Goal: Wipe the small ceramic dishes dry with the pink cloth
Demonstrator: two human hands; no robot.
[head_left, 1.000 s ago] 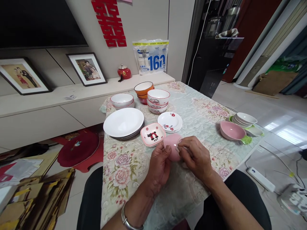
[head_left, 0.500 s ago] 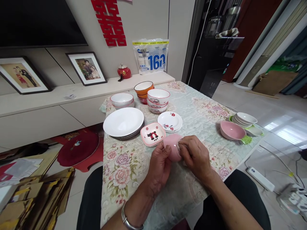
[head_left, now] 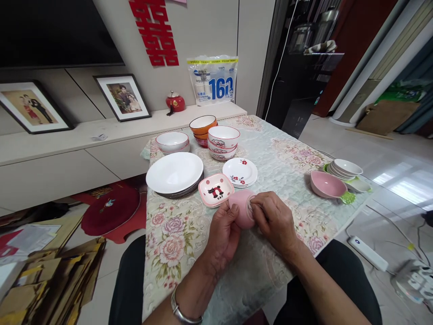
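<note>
A small pink bowl [head_left: 242, 208] is tipped on its side above the table's near part, its pale foot ring turned to the right. My left hand [head_left: 223, 225] grips it by the rim side, thumb pressed on the outer wall. The curled fingers of my right hand [head_left: 274, 219] press against the foot ring; whether something thin and whitish lies under them is hidden. Just beyond the bowl sits a square cat-print dish [head_left: 214, 181] with a pink rim. Beside that dish is a short stack of white flowered plates [head_left: 237, 167].
Large white plates [head_left: 176, 169] are stacked at left. Behind stand white bowls [head_left: 223, 134], orange bowls [head_left: 202, 121] and red-rimmed bowls [head_left: 172, 141]. At right are a pink leaf-handled bowl [head_left: 326, 186] and small white bowls [head_left: 347, 166] near the edge of the flowered tablecloth [head_left: 172, 243].
The pink bowl has turned slightly, showing more of its foot ring. My right fingers have shifted a little along the base; my left hand stays nearly in place.
</note>
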